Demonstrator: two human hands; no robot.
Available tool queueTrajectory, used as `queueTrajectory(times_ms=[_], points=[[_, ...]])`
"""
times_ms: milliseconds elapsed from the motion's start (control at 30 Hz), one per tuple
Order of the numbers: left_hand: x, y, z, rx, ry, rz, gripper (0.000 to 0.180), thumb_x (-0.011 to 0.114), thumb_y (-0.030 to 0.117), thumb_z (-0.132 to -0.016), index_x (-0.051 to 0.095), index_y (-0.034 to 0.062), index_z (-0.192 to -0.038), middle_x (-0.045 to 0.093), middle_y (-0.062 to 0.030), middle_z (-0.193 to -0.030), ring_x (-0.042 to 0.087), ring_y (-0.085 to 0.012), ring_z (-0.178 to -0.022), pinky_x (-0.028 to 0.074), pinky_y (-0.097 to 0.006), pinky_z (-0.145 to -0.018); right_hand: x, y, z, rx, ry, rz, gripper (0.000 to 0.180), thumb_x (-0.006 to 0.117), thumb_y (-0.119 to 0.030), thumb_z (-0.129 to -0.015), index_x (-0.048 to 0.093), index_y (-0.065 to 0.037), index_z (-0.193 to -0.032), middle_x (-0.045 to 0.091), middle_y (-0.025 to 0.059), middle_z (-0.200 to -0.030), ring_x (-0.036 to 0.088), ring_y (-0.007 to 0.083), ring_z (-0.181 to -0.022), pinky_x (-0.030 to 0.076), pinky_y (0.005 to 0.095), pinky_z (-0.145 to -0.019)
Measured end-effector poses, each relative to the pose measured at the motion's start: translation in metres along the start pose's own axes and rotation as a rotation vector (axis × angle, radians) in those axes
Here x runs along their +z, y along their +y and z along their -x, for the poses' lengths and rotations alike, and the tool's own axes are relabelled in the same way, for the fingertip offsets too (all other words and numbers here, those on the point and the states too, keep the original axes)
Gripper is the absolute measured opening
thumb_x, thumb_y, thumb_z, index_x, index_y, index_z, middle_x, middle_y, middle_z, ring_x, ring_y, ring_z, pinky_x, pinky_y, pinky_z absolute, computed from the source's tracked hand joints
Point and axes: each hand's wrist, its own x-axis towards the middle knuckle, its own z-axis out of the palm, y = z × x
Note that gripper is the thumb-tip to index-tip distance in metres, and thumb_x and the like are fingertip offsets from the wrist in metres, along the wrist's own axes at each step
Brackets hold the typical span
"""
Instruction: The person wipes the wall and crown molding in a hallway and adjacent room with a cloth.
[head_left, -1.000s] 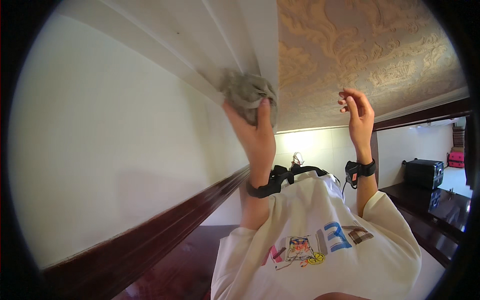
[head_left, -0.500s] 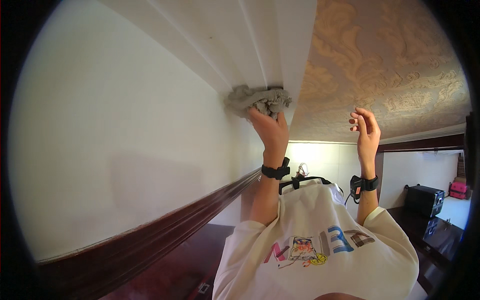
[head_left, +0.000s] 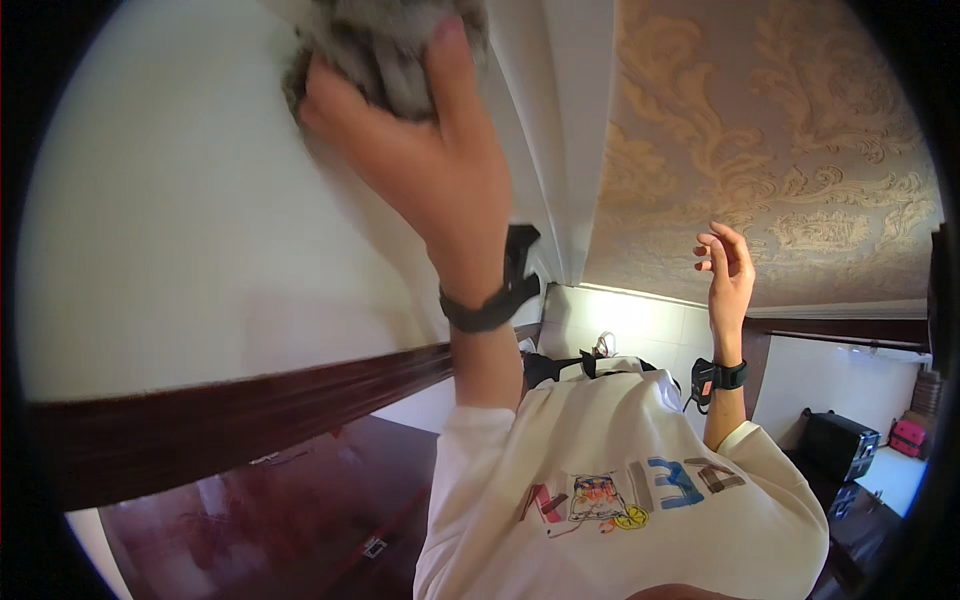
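Note:
My left hand [head_left: 430, 180] is raised high, its fingers and thumb wrapped into a crumpled grey cloth [head_left: 385, 65]. That cloth lies against the smooth white panel [head_left: 200, 230], close to the ribbed white moulding [head_left: 575, 120]; its top runs out of the picture and is a little blurred. Off to the right, my right hand [head_left: 731, 268] hangs in the air before the embossed beige wallpaper [head_left: 720, 150]. Its fingers are loosely bent and slightly apart, with nothing in them. Each wrist wears a black strap.
A dark red wooden rail [head_left: 250, 415] borders the white panel, with a glossy dark red surface [head_left: 240, 500] beyond it. At the lower right are a black case [head_left: 838, 446] and a pink bag [head_left: 908, 437] on a pale surface.
My left hand has carried the grey cloth from the ribbed moulding up and left onto the white panel, and appears larger. My right hand has hardly moved.

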Motion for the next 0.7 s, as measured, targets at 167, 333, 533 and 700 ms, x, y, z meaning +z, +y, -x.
queueTrajectory(times_ms=[167, 333, 533, 700], points=[[-0.008, -0.004, -0.009, -0.011, 0.022, -0.220, 0.035, 0.075, 0.024, -0.096, 0.063, -0.0066, -0.108, 0.064, -0.0216, -0.109, 0.061, -0.0352, -0.097, 0.047, -0.044, -0.092, 0.006, -0.004, 0.000, 0.023, -0.027, -0.010, 0.025, 0.059, -0.012, -0.107, 0.064, -0.001, -0.129, 0.073, 0.0092, -0.109, 0.069, 0.0146, -0.092, 0.054, 0.0255, -0.074], [-0.035, -0.027, 0.043, -0.160, -0.043, -0.257, 0.029, 0.073, 0.014, -0.094, 0.065, -0.0073, -0.112, 0.065, -0.0208, -0.108, 0.061, -0.0399, -0.101, 0.047, -0.045, -0.092, 0.011, -0.008, 0.001, 0.041, -0.072, -0.021, 0.024, 0.059, -0.013, -0.107, 0.065, -0.001, -0.128, 0.073, 0.0090, -0.107, 0.069, 0.0142, -0.090, 0.054, 0.0254, -0.073], [-0.052, -0.088, 0.139, -0.402, -0.106, -0.171, 0.034, 0.073, 0.005, -0.092, 0.062, -0.0071, -0.122, 0.064, -0.0224, -0.118, 0.060, -0.0414, -0.109, 0.046, -0.046, -0.100, 0.017, 0.000, 0.001, 0.039, -0.079, 0.041, 0.024, 0.058, -0.011, -0.107, 0.064, -0.001, -0.128, 0.073, 0.0087, -0.107, 0.068, 0.0135, -0.089, 0.053, 0.0245, -0.072], [-0.058, -0.124, 0.207, -0.481, -0.144, -0.134, 0.039, 0.073, 0.005, -0.090, 0.061, -0.0076, -0.124, 0.062, -0.0249, -0.124, 0.059, -0.0434, -0.117, 0.045, -0.046, -0.105, 0.005, 0.018, 0.002, 0.044, -0.072, 0.044, 0.024, 0.056, -0.011, -0.108, 0.064, -0.002, -0.128, 0.072, 0.0080, -0.107, 0.068, 0.0129, -0.089, 0.052, 0.0243, -0.071]])
